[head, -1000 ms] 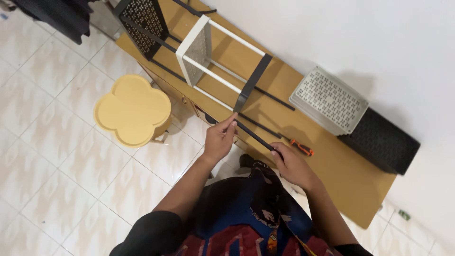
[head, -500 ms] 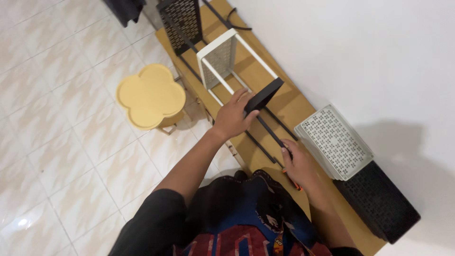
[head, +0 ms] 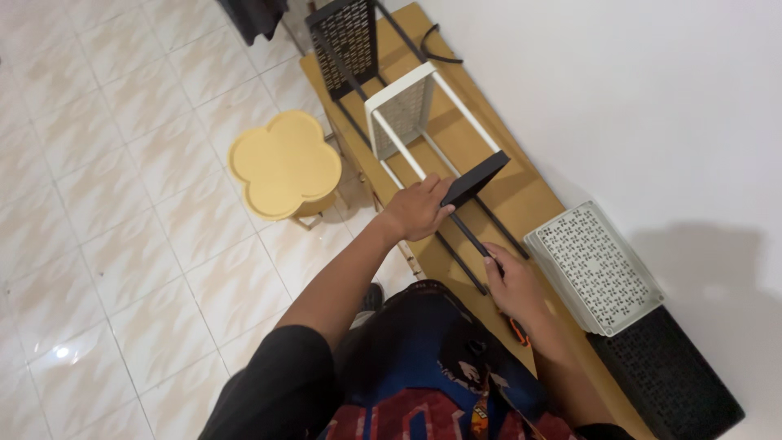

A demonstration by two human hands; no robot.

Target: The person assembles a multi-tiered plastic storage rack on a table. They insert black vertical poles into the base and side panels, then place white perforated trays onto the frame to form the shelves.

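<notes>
Head view: wooden table [head: 521, 191], tiled floor [head: 122, 204]

Floor [head: 122, 204]: pale cream tiles, faint zigzag marbling, thin grey grout grid. Stool [head: 284, 164]: butter yellow, clover-shaped top. Table [head: 521, 195]: tan wood, plain. Far panel [head: 352, 37]: black, dotted perforation. Frame [head: 407, 114]: white, perforated end. Bar [head: 475, 179] by left hand [head: 417, 212]: matte black. Rods [head: 464, 240] under right hand [head: 513, 285]: black. Near-right basket [head: 593, 267]: light grey, small cut-out pattern. Basket beyond [head: 668, 379]: black, same pattern. Wall [head: 652, 98]: plain white. Sleeve [head: 277, 391]: black; shirt [head: 432, 383]: navy with red print.
</notes>
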